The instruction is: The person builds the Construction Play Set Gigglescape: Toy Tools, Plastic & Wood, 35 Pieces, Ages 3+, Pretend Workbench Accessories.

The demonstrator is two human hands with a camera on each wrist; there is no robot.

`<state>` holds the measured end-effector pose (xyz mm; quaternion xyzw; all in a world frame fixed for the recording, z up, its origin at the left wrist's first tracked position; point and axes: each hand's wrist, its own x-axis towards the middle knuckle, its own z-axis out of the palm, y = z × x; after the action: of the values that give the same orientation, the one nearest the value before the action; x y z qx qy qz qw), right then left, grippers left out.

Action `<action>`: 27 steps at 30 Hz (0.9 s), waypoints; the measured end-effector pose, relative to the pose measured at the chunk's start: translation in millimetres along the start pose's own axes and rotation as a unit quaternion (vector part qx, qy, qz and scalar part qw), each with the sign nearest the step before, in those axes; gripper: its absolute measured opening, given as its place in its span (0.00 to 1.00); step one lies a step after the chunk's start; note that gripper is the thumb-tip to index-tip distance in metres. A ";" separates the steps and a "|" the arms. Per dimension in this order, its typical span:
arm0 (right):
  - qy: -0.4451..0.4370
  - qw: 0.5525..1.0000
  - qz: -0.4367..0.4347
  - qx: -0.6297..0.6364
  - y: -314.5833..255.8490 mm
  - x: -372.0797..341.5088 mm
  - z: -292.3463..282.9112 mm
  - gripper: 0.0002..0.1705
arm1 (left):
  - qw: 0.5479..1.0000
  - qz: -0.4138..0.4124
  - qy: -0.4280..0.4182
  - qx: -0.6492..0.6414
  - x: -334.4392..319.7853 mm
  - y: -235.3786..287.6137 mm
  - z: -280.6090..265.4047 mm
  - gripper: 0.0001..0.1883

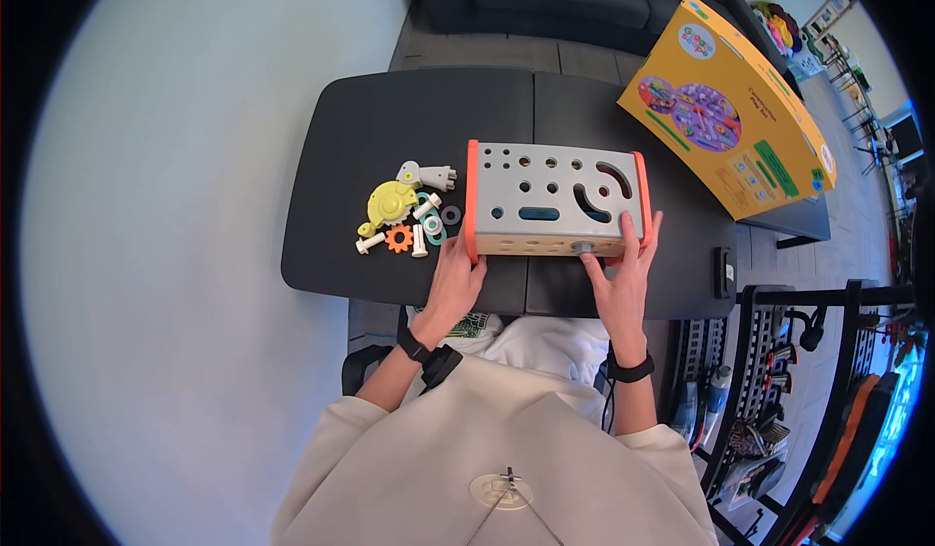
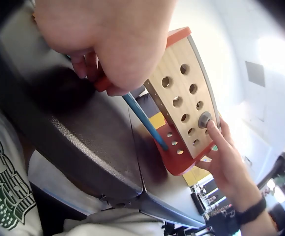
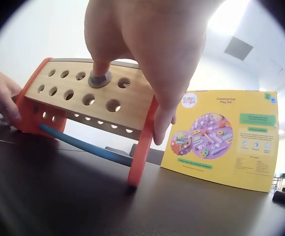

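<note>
A toy workbench with a grey top, wooden sides with holes and red end panels stands on the black table. My left hand grips the near bottom corner of the left end panel, its fingers curled around the red edge. At the opposite end my right hand holds the bench, with fingers on the top and the right end. The right thumb presses a grey round plug set in a hole of the wooden side. Below that side runs a blue rod between the end panels.
Left of the bench lie a yellow-green toy piece, a grey toy piece, an orange gear and several white bolts and rings. A large yellow box stands behind at the right. A black shelf rack is beside the table.
</note>
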<state>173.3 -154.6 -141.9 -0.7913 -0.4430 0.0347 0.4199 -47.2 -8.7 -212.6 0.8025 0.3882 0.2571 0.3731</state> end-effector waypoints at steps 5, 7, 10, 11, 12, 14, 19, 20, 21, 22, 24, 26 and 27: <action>0.005 0.996 0.042 0.084 6.4 2.8 -5.6 0.47 | 0.998 -0.052 -0.045 -0.015 4.0 16.3 -13.5 0.40; 0.013 0.990 0.069 0.124 12.7 5.9 -8.8 0.46 | 0.995 -0.064 0.011 -0.080 10.6 41.5 -22.9 0.33; 0.023 0.978 0.111 0.176 10.3 11.0 -16.6 0.44 | 0.998 0.032 0.046 -0.020 16.9 50.3 -27.7 0.40; 0.029 0.971 0.121 0.206 6.2 12.4 -22.1 0.44 | 0.990 0.097 0.102 0.005 18.8 56.1 -28.6 0.38; 0.035 0.962 0.131 0.236 3.8 12.7 -25.6 0.43 | 0.990 0.098 0.102 0.004 19.7 62.5 -31.8 0.38; 0.044 0.968 0.114 0.219 9.9 10.5 -28.0 0.42 | 0.976 0.150 0.145 0.059 21.4 77.3 -39.4 0.36; -0.011 0.898 0.259 0.355 2.7 2.3 -33.8 0.32 | 0.943 0.263 0.205 0.027 37.5 123.7 -67.2 0.28; -0.012 0.898 0.258 0.356 2.8 0.4 -33.7 0.32 | 0.942 0.262 0.206 0.028 43.2 131.8 -71.5 0.28; -0.053 0.869 0.279 0.404 3.6 -3.3 -33.0 0.31 | 0.928 0.311 0.202 0.032 48.9 137.9 -75.5 0.27; -0.093 0.837 0.299 0.450 4.9 -7.1 -32.1 0.30 | 0.912 0.358 0.197 0.035 54.7 145.4 -79.3 0.25; -0.120 0.838 0.295 0.444 13.3 -15.7 -26.2 0.35 | 0.898 0.384 0.205 0.057 67.4 164.9 -84.4 0.23; -0.271 0.781 0.330 0.456 31.1 -22.4 -24.4 0.42 | 0.890 0.428 0.144 0.059 81.6 175.0 -85.4 0.24; -0.284 0.801 0.344 0.400 15.9 -22.4 -28.2 0.52 | 0.877 0.456 0.138 0.071 92.0 178.3 -83.4 0.23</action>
<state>182.4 -192.9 -141.9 -0.6082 -0.1874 0.5740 0.5153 23.3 24.7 -9.9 0.8714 0.0443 0.4783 0.0993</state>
